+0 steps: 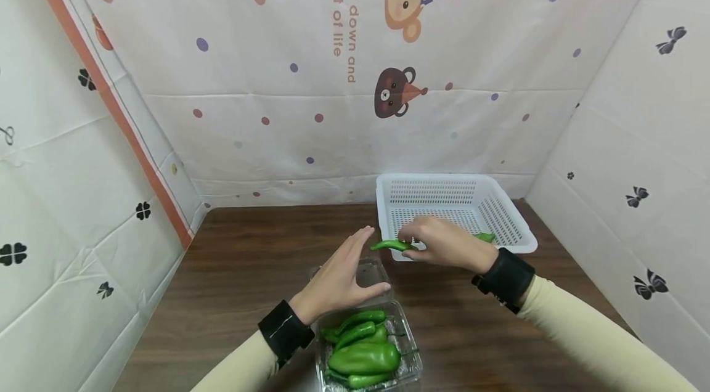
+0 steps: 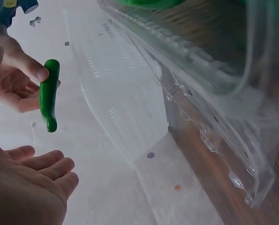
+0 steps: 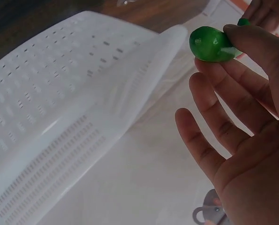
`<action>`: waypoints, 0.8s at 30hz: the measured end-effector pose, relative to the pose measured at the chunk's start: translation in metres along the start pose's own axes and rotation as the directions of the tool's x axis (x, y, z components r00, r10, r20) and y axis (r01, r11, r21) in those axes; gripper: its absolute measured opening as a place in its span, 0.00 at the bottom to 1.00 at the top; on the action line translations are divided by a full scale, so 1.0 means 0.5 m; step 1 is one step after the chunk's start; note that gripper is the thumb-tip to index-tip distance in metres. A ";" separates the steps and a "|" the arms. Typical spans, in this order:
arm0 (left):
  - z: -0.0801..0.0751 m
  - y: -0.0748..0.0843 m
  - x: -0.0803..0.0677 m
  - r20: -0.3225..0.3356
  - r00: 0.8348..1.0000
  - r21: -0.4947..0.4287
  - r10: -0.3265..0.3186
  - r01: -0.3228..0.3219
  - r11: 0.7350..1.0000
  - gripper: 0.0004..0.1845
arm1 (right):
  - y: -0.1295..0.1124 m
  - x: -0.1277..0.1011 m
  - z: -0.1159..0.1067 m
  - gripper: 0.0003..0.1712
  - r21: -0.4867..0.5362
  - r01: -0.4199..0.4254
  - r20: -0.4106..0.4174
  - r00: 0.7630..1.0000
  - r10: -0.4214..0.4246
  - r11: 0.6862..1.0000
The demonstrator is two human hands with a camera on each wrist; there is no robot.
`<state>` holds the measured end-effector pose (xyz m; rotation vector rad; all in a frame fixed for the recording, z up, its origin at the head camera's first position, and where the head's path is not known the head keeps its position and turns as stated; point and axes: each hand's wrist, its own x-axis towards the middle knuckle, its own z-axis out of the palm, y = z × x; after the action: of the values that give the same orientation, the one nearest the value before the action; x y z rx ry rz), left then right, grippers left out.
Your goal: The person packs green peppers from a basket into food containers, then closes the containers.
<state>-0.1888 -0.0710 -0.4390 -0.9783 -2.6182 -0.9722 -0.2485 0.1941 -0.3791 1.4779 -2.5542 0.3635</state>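
In my right hand (image 1: 446,243) a slim green chili pepper (image 1: 390,245) is pinched between thumb and fingers, near the basket's front left corner. The right wrist view shows the rounded end of this pepper (image 3: 209,45) at the fingertips. My left hand (image 1: 337,281) holds nothing; its fingers are extended and its thumb is spread, above a clear plastic clamshell box (image 1: 415,355). Several green peppers (image 1: 363,356) lie in that box, a wide one among them. Behind my right hand, another green pepper (image 1: 485,236) shows partly inside the white basket (image 1: 435,178).
The box's clear lid (image 1: 370,273) stands open toward the back, partly behind my left hand. Dark wood tabletop (image 1: 249,293) extends to the left. Printed cloth (image 1: 288,139) hangs behind the table and along both sides.
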 end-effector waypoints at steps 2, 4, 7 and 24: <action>-0.004 0.003 -0.007 0.010 1.000 -0.007 0.005 -0.005 1.000 0.56 | -0.009 -0.003 0.000 0.10 0.006 0.019 -0.010 1.000 -0.019 1.000; -0.008 0.006 -0.013 0.014 1.000 -0.014 0.017 -0.017 1.000 0.56 | -0.018 -0.007 0.000 0.11 0.006 0.045 -0.022 0.999 -0.044 0.999; -0.012 0.012 -0.023 0.012 1.000 -0.012 0.029 -0.028 1.000 0.56 | -0.030 -0.013 0.003 0.11 -0.014 0.078 -0.039 0.996 -0.078 0.997; -0.014 0.034 -0.085 -0.019 0.994 -0.015 0.109 -0.109 0.994 0.58 | -0.103 -0.035 0.037 0.13 -0.037 0.204 -0.161 0.965 -0.208 0.978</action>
<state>-0.1456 -0.0877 -0.4407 -1.0985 -2.5166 -0.9726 -0.1958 0.1784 -0.3948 1.6155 -2.2464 0.4089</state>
